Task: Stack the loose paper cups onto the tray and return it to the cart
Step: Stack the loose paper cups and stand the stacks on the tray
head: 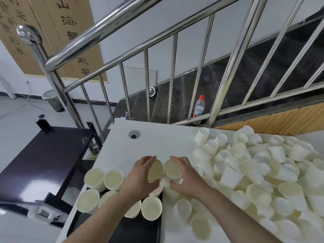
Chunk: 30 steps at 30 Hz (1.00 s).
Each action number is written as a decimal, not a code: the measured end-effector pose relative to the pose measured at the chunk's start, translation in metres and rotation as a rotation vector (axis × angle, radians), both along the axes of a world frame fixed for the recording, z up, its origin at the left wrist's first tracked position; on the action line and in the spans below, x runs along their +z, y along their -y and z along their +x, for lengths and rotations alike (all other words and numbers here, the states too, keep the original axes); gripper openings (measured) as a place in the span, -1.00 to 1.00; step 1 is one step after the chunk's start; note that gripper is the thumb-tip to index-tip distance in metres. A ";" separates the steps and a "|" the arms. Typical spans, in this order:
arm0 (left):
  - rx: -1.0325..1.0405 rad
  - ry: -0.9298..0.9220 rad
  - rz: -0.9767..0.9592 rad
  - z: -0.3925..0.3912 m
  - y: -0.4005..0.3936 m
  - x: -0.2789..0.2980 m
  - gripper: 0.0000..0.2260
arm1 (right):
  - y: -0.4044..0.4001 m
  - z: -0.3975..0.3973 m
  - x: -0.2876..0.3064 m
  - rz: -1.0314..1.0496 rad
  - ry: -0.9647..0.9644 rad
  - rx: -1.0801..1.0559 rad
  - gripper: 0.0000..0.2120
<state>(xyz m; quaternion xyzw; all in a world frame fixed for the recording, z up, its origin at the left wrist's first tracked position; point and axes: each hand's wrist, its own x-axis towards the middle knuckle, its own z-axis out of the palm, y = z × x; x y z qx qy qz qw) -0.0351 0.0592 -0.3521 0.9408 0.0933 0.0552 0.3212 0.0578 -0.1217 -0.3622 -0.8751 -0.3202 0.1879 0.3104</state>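
Observation:
A black tray [140,230] lies on the white table [157,141] at its near left edge. Several white paper cups [95,178] stand upright on the tray in rows. My left hand [140,176] grips one cup [155,171] at the tray's far right corner. My right hand [185,176] grips another cup [172,169] right beside it. A large heap of loose paper cups [263,172] covers the right half of the table, most lying on their sides.
A dark cart [43,155] stands left of the table, lower down. A steel stair railing [122,50] rises behind the table, with a water bottle [199,107] on the stair ledge. A round cable hole [134,134] is in the tabletop.

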 end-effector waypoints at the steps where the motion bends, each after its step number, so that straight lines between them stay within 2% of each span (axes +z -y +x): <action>1: 0.001 -0.018 0.001 -0.004 -0.014 0.000 -0.32 | -0.013 -0.003 -0.001 0.007 -0.006 -0.008 -0.27; 10: -0.030 -0.105 0.096 -0.013 -0.063 -0.011 -0.31 | -0.052 -0.016 -0.013 -0.032 0.015 0.031 -0.29; 14: -0.051 -0.189 0.156 -0.012 -0.067 -0.019 -0.31 | -0.057 -0.021 -0.021 -0.091 0.014 0.056 -0.28; 23: -0.086 -0.251 0.244 -0.013 -0.075 -0.032 -0.30 | -0.060 -0.025 -0.033 -0.188 0.019 0.082 -0.24; 30: -0.111 -0.298 0.266 -0.013 -0.072 -0.049 -0.30 | -0.061 -0.026 -0.035 -0.217 0.054 0.096 -0.29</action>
